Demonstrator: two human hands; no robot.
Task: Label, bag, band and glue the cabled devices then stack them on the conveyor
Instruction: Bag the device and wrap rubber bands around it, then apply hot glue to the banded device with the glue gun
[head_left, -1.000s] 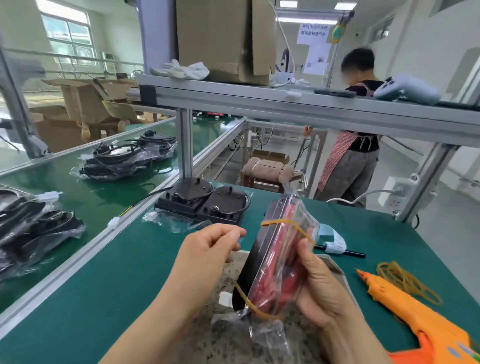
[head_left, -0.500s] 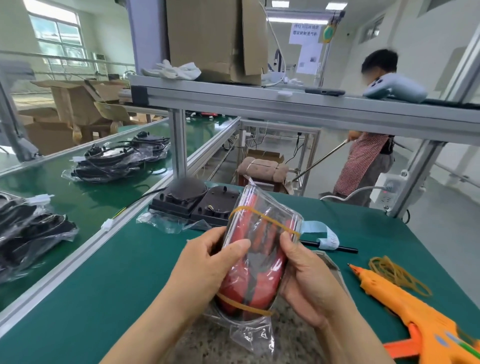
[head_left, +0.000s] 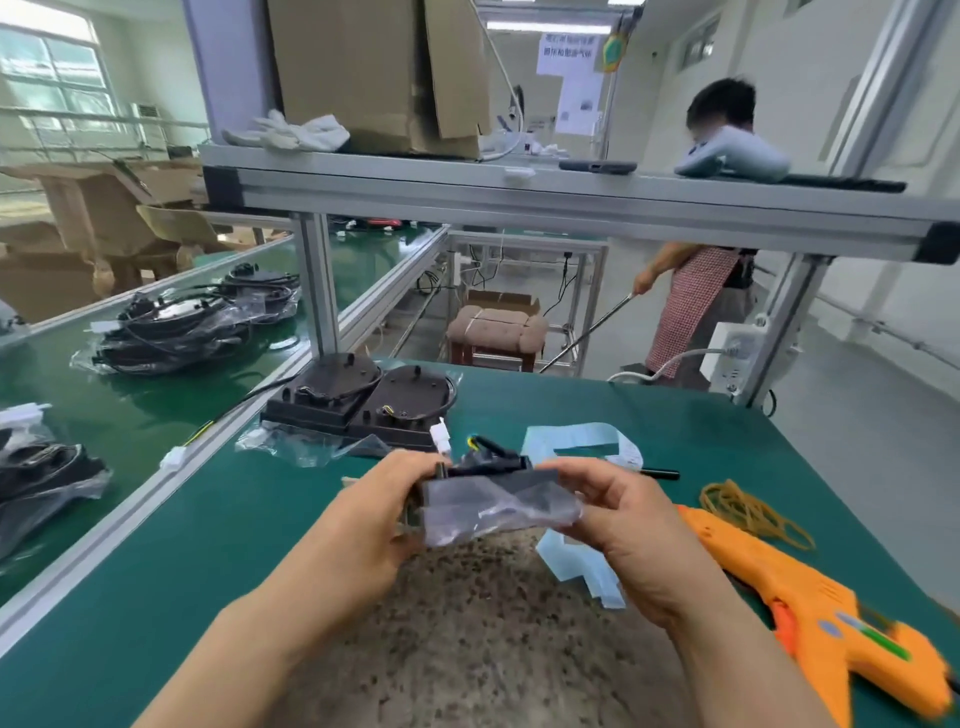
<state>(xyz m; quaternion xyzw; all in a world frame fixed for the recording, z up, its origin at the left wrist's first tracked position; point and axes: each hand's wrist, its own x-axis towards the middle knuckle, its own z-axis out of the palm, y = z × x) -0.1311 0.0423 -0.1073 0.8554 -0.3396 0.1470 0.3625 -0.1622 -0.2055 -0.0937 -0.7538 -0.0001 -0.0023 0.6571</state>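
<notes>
Device (head_left: 493, 499), bagged, sits level between both hands, just above the speckled slab (head_left: 467, 623) on the table (head_left: 208, 545). Left hand (head_left: 374, 514) grips its left end, fingers curled round it. Right hand (head_left: 618, 525) pinches the right end between thumb and fingers. Glue gun (head_left: 810, 597) and bands (head_left: 748, 512) lie at right. Conveyor (head_left: 130, 415), at left, carries more bagged units (head_left: 182, 332).

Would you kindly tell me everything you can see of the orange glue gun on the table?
The glue gun is bright orange plastic with blue-grey and green marks on its side, somewhat blurred. It lies flat on the green table at the right, its nozzle pointing away and left, beside the rubber bands; whether they touch is unclear. The left hand and right hand hold the bagged device, not the gun.
</notes>
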